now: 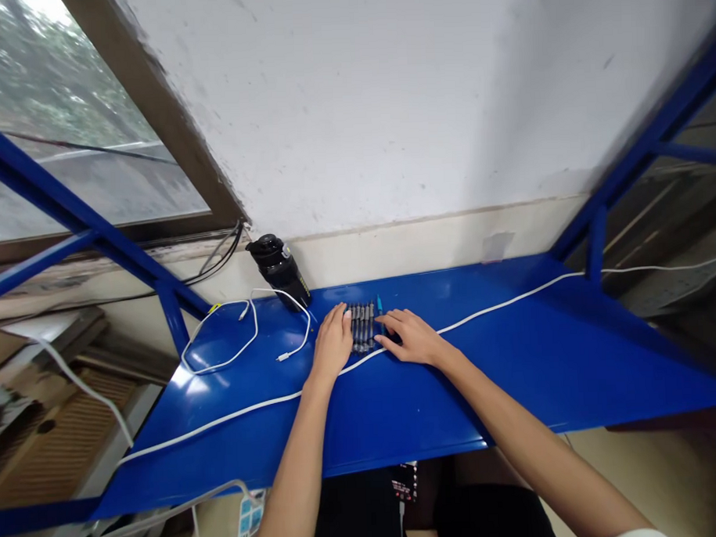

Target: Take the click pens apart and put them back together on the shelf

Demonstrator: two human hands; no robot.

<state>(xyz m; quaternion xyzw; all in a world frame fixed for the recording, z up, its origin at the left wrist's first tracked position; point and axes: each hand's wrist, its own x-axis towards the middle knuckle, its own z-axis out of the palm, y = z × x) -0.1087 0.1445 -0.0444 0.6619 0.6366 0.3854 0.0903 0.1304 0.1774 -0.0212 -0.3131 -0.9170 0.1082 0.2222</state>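
A row of several dark pens lies side by side on the blue table, pointing away from me. At the row's right end is a teal pen, its far end reaching past the others. My left hand rests along the left side of the row, fingers stretched out and thumb against the nearest pen. From the right comes my right hand, index finger and thumb apart, their tips at the teal pen and the row's right edge. It covers part of the teal pen. Neither hand is closed round anything.
A black bottle stands by the wall, back left. A white charging cable loops beside it. Another long white cable crosses the blue table, passing under my arms. Blue frame bars rise at both ends.
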